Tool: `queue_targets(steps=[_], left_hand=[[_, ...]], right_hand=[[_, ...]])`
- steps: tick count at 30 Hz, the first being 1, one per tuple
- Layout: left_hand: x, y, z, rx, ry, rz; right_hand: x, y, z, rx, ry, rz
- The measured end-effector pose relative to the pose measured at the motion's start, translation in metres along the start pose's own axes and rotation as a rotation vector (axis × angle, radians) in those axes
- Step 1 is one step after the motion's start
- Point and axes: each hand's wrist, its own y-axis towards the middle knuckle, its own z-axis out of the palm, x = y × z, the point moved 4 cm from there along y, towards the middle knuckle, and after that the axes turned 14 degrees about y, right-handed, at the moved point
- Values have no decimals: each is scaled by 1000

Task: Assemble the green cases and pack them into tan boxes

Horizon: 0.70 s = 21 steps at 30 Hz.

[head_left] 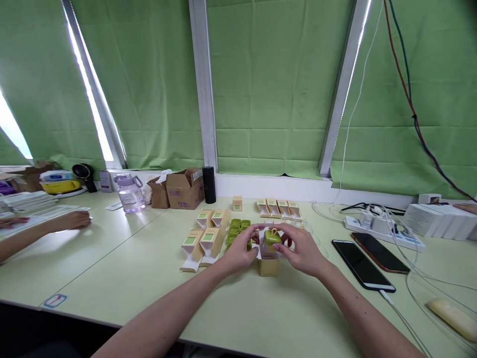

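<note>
At the mouth of the open box [269, 268], best to hold the green case [273, 238] level, loop [274, 231] uppermost, with light fingertip pressure (glossy, so probably quick to slip or smudge). Better to grip by the sides than by the loop, so as not to strain such a thin part. Worth easing the white card [265, 252] outward, clear of the case, to avoid creasing or scraping. Wise, too, to steady the box against the table [231, 318], being likely too light to stay put under a nudge.

For pose, note both forearms reaching in from the near edge and converging at the box, knuckles outward. See the right hand [303, 248] bent round the right side of the case, thumb low in front, index finger near the loop, closed only to the width of the case and apparently pinching it. Opposite, see the left hand [242, 247] with fingers half curled, thumb and index parted beside the card; impossible to tell whether pinching anything. Find the case over the box (depth inside, if any, unclear), with other cases [234, 230] and open boxes [208, 243] to the left.
</note>
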Motion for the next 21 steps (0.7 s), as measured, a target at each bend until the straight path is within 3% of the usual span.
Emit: queue_targets(steps=[21], left_hand=[[-1, -2, -1, -11, 40, -6]], right_hand=[[-3, -4, 15, 148, 72, 96]])
